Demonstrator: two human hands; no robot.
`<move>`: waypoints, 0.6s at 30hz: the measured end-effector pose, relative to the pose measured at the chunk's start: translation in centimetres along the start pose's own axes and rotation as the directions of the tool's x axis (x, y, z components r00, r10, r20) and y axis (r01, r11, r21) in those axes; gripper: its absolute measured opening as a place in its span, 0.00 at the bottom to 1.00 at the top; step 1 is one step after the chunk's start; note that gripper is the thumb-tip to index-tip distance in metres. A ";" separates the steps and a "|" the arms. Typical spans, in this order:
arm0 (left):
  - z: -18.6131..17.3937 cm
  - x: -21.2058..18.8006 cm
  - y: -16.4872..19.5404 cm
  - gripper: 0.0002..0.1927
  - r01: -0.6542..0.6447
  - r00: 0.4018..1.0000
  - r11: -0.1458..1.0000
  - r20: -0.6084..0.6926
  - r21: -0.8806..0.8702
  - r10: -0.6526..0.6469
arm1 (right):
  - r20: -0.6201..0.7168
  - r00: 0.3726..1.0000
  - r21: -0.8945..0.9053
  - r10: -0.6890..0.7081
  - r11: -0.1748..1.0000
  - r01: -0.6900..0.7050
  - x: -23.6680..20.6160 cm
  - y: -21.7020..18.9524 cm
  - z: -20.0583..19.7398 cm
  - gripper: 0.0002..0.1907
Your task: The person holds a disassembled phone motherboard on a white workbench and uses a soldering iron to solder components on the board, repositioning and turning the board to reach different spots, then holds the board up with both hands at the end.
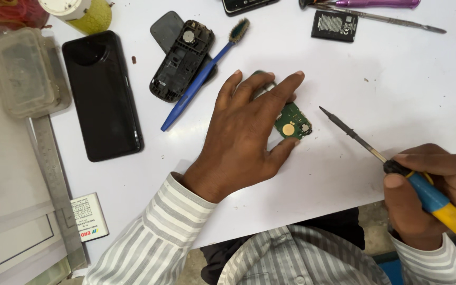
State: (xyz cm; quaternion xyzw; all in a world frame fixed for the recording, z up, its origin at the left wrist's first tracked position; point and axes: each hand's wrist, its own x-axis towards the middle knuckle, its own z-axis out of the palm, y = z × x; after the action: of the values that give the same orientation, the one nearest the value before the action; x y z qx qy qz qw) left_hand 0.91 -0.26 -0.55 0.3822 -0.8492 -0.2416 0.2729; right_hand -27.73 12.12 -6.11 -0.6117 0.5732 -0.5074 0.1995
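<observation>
White tabletop (397, 105) fills my view. At ten o'clock a black phone (101, 95) lies parked clear. My left hand (249, 137), fingers spread, pins the green circuit board (293, 122) at centre; my right hand (434, 190), clamped on the soldering iron (386, 158), aims its tip boardward from four o'clock.

Under the left hand (249, 134) lies a green circuit board (293, 121), matt, with a shiny gold contact. The right hand (434, 192) grips a soldering iron (397, 169) with a glossy blue-and-yellow plastic handle and dull dark metal tip. Left of the left hand, a smartphone (101, 95) shows glossy black glass on the smooth matt white table (386, 89).
</observation>
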 end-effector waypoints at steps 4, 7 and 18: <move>0.2 -0.1 -0.2 0.44 0.010 1.000 1.000 -0.001 -0.029 -0.010 | 0.045 0.999 0.014 -0.004 1.000 0.004 0.0 0.0 -0.2 0.15; 0.1 0.0 -0.1 0.43 0.034 0.999 0.999 0.013 -0.035 -0.034 | 0.108 0.994 0.028 0.010 1.000 -0.013 -0.2 -0.1 -0.6 0.14; 0.2 0.3 -0.6 0.31 -0.009 0.999 0.998 0.039 0.067 0.006 | 0.073 0.963 0.130 0.259 0.955 -0.267 -2.3 1.3 -1.4 0.14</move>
State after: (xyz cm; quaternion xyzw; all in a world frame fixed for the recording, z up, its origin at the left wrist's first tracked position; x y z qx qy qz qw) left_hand 0.90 -0.83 -0.96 0.3831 -0.8634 -0.2192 0.2441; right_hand -29.17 14.34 -7.50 -0.5282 0.6072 -0.4980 0.3229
